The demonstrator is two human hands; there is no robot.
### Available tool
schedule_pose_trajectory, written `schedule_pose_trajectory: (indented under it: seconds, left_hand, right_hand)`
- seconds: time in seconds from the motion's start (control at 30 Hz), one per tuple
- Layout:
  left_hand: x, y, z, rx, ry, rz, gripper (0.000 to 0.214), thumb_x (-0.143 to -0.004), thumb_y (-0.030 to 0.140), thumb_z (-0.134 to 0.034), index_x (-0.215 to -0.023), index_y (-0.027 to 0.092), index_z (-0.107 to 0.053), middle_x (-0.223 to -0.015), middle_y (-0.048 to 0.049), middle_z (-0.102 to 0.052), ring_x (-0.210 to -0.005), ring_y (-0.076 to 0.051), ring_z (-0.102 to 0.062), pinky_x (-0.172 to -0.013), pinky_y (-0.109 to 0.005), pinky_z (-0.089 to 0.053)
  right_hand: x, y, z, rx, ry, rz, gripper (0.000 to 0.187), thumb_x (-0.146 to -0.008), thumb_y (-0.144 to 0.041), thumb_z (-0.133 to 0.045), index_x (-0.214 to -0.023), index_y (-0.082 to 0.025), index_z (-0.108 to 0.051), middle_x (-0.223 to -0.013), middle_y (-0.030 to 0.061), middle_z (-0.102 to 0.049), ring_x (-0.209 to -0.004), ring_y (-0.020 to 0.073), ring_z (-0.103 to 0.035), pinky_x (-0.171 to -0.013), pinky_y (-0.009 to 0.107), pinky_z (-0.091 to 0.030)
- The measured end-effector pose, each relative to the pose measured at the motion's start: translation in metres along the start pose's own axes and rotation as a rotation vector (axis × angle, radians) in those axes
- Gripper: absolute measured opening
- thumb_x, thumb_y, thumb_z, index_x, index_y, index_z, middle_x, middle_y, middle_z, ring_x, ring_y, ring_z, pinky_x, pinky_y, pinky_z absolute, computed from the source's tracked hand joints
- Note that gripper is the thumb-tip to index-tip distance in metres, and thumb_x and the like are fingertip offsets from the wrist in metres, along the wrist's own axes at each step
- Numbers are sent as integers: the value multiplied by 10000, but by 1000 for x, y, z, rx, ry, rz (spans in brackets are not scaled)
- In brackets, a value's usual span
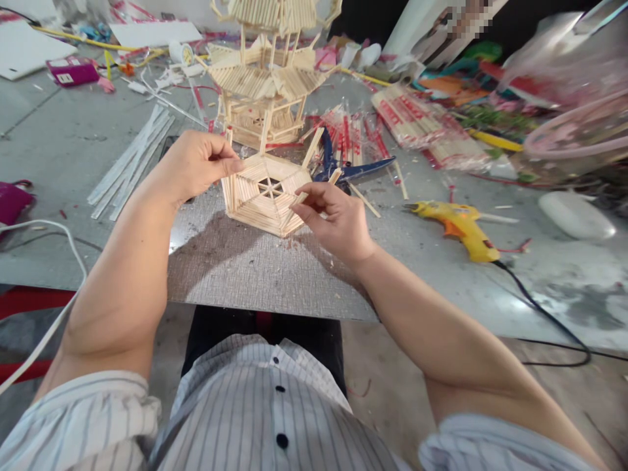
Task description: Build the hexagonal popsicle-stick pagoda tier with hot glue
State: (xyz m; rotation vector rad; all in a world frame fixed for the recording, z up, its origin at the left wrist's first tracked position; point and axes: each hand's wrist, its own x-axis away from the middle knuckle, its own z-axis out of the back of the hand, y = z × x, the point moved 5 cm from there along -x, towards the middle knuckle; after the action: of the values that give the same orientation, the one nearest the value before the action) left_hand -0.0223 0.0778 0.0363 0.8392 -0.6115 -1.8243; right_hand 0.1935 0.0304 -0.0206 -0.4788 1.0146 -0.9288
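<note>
A hexagonal platform (255,219) built of thin wooden sticks lies on the table, with a spoked opening in its middle and short posts rising at some corners. My left hand (199,163) pinches it at its back left edge, thumb and fingertips together. Between the thumb and forefinger of my right hand (336,219) is a short wooden stick (299,198), at the platform's right side. Just behind stands a tiered pagoda model (267,78) of the same sticks. Blue-handled pliers (356,170) lie open beyond my right hand.
To the right lies a yellow glue gun (456,219), its black cord hanging over the table edge, near a white computer mouse (576,216). Packaged sticks (412,118) lie behind. On the left are pale strips (130,160) and a white cable (73,248).
</note>
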Motion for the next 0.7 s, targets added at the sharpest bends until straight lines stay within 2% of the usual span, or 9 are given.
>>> schedule_pose_trajectory:
  seconds: [0.17,0.7]
  left_hand:
    - [0,1,0,-1,-1,-1,123,-767,203,-686,-671,133,-658,-528,68,-472,-490,-34,-340,-519,-231,-251]
    - [0,0,-1,5,-7,-26,122,-759,229,-675,-668,152,-648,-535,64,-478,-502,-46,-344,-530,-232,-268]
  right_hand:
    - [-1,-1,0,-11,7,14,194,-807,-341,-627,-929,-191,-606,-691,-21,-608,-583,91,-519,-590,260,-446]
    - [-1,-3,0,2,-17,-4,183,-814,-332,-606,-934,-195,-597,-694,-20,-607,-593,94,-519,-597,261,-446]
